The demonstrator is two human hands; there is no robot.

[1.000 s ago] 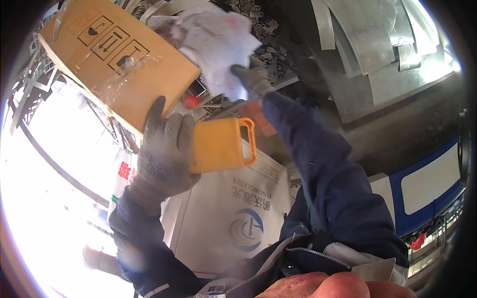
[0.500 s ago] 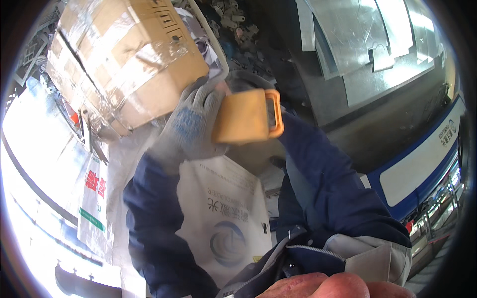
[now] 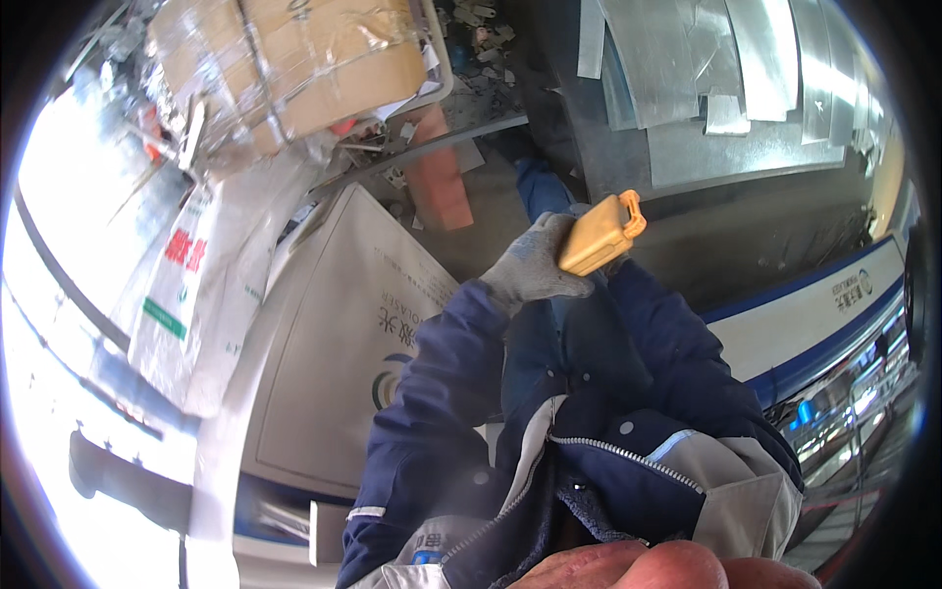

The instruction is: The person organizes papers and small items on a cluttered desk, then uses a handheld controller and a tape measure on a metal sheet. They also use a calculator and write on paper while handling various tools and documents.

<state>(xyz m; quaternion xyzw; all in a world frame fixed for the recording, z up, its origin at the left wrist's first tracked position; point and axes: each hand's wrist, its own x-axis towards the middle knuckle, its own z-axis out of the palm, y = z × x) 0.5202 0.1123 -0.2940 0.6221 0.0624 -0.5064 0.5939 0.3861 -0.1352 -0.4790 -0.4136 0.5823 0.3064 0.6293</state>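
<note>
A small yellow plastic case point(image 3: 592, 239) with an orange loop handle at one end is held in front of my body. My left hand point(image 3: 535, 260), in a grey work glove with a blue patch, grips its left side, the thumb along the near edge. My right hand point(image 3: 616, 266), also gloved, is at the case's underside and right side. Most of it is hidden behind the case, with only bits of grey glove showing.
A taped cardboard box point(image 3: 343, 79) stands at the upper left above a plastic sack point(image 3: 211, 285). Left of my legs is a white machine panel point(image 3: 334, 294). Metal sheets point(image 3: 746, 147) lie upper right; an orange-red strip point(image 3: 439, 177) and scraps lie ahead.
The case has moved from beside the cardboard box to the right, nearer my body, and is turned to show its narrow side. My view has shifted, showing more floor and my legs.
</note>
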